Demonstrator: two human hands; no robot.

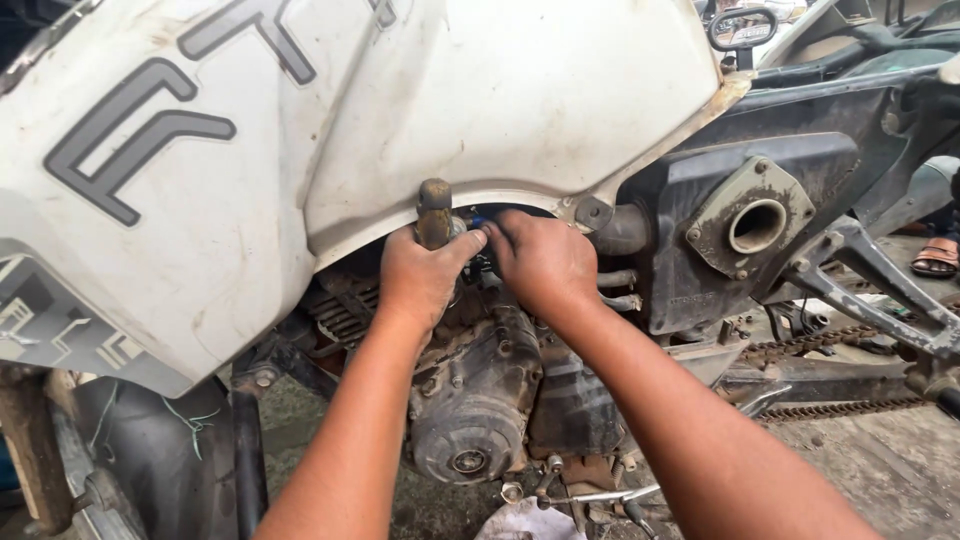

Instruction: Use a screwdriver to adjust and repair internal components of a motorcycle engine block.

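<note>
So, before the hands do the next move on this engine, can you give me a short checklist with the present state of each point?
1. Left hand grips the worn handle: ok.
2. Right hand fingers at the small blue part under the white cover: ok.
3. What the handle's tip sits on: cannot tell, hidden by the hands.
4. View of the work spot: not ok, the cover and hands shade it.
5. Loose chain away from both hands: ok.
</note>
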